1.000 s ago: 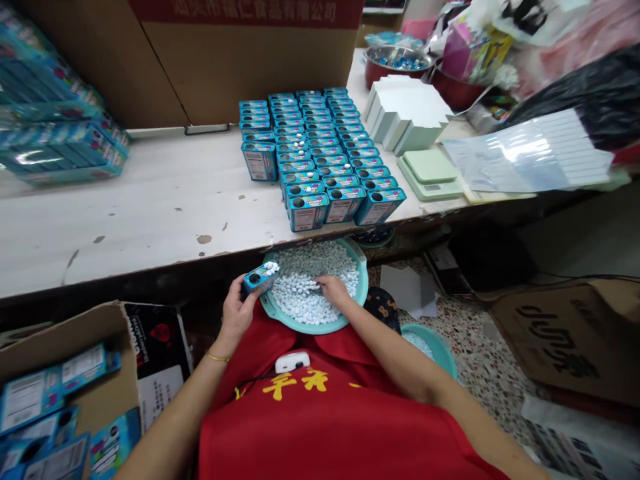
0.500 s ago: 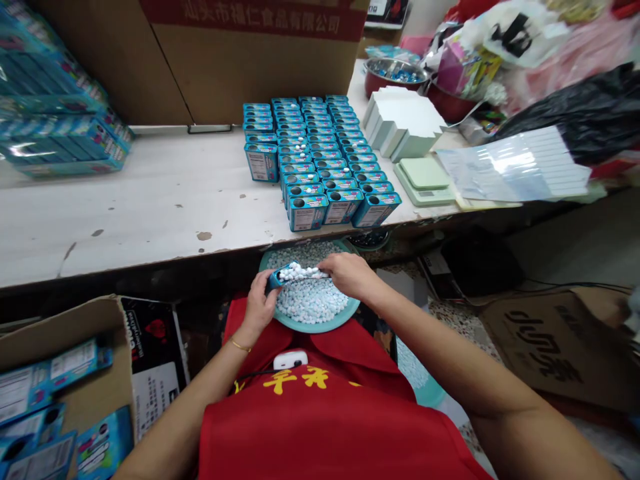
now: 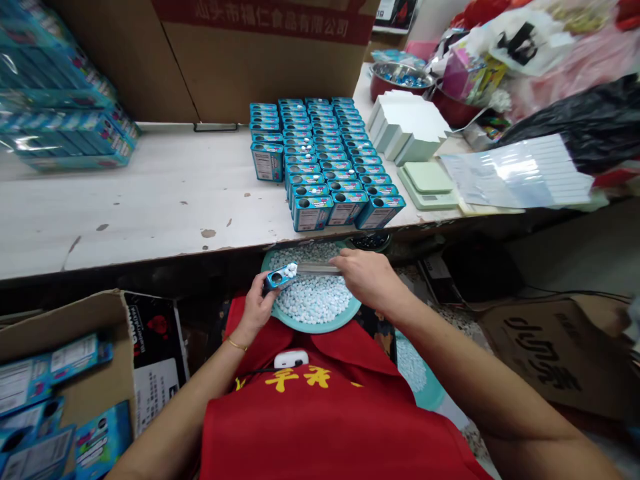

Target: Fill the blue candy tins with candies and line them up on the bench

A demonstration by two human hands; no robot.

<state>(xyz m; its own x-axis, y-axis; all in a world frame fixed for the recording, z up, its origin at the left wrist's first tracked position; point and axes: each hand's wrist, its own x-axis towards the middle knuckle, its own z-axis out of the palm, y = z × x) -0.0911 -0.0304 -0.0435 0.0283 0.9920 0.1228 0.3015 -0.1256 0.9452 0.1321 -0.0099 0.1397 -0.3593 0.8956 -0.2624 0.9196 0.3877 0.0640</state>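
Observation:
My left hand [image 3: 259, 303] grips a small blue candy box [image 3: 278, 278] with a dark round hole in its top and a few white candies at its right end. In my right hand [image 3: 367, 273] is a flat scoop [image 3: 317, 268], held level, its left end close to the box; it looks bare now. Both are over a turquoise basin [image 3: 327, 327] on my lap, filled with small white and pale blue candies [image 3: 315, 300].
Rows of blue boxes [image 3: 330, 160] stand on the white table [image 3: 150, 213]. To their right are stacked white cards [image 3: 407, 127], a pale green scale [image 3: 427, 183] and papers [image 3: 520, 173]. An open carton [image 3: 95, 383] with blue boxes sits at lower left. A second candy basin [image 3: 430, 397] is low right.
The candies heaped along the scoop are gone from it. The box's top now shows, with a few candies at its right end. My right hand has shifted slightly right.

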